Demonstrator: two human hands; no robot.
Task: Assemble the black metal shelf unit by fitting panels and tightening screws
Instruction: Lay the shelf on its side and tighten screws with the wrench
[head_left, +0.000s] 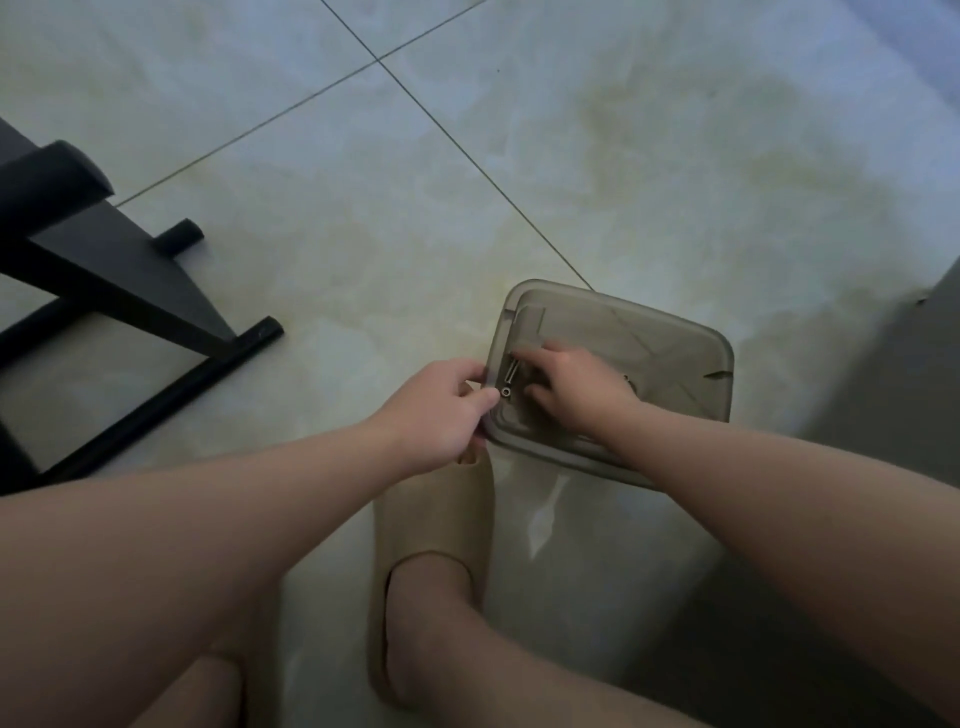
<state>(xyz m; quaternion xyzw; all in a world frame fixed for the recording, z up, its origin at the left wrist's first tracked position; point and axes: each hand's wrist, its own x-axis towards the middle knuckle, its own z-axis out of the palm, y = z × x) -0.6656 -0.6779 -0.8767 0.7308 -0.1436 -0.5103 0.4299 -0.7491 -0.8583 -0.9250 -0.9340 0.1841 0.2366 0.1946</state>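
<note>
My left hand (441, 410) pinches the tray (675, 338) rim steady so my right hand (576, 387) can fish screws (511, 374); can't tell if it's gripping one.

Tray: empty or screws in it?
Not empty. A few screws lie in the tray by the rim that the left hand pinches, under the right hand. Exact count: cannot tell.

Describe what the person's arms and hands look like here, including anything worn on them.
Both forearms are bare up to the frame edge; no sleeves show. The left hand and right hand wear no gloves, and no watch, bracelet or ring is visible. The only thing worn in view is a tan slipper on one foot.
</note>
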